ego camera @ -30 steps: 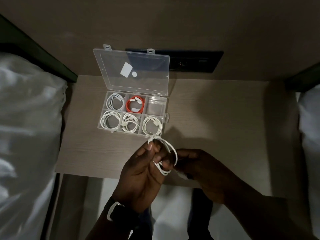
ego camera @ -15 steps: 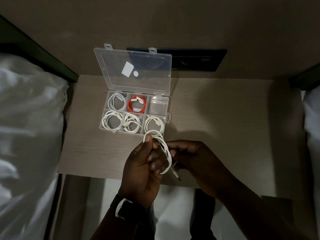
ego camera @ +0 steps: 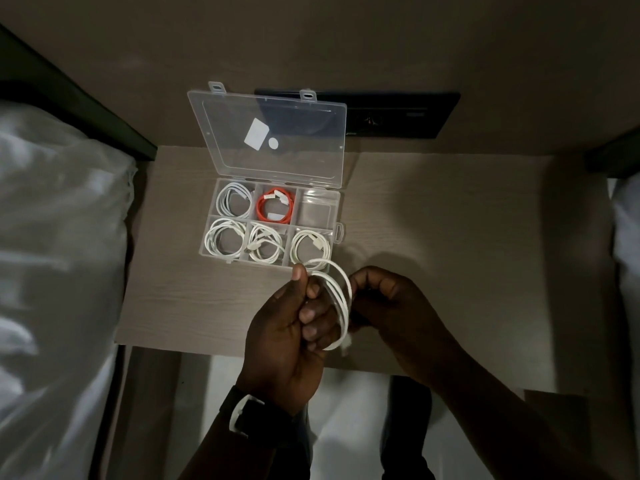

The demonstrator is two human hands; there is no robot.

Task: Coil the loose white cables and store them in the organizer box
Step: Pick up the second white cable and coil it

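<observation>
Worktop: pale wood-grain surface, set between two beds with white bedding, one at the left and one at the right.

Organizer box: clear plastic, six compartments in two rows of three, standing on the worktop toward its back left. Lid open and tilted back against the wall, with two latch tabs on its top edge. Lid bears a white rectangular sticker and a small round one beside it; no writing can be read on either.

Contents, back row: coiled white cable at left; coiled orange cable in the middle; right compartment shows only clear plastic. Front row: one coiled white cable in each compartment, left, middle, right.

Dark panel: fixed to the wall behind the box, partly hidden by the lid; its markings are too dim to read.

Loose white cable: coiled in several loops, held above the worktop's front edge, just in front of the box's front right corner. A connector end hangs below the coil.

Left hand: closed around the coil, thumb up, fingers through the loops. Dark wristband at the wrist.

Right hand: curled shut at the coil's right side, touching the loops; the coil hides its fingertips.
</observation>
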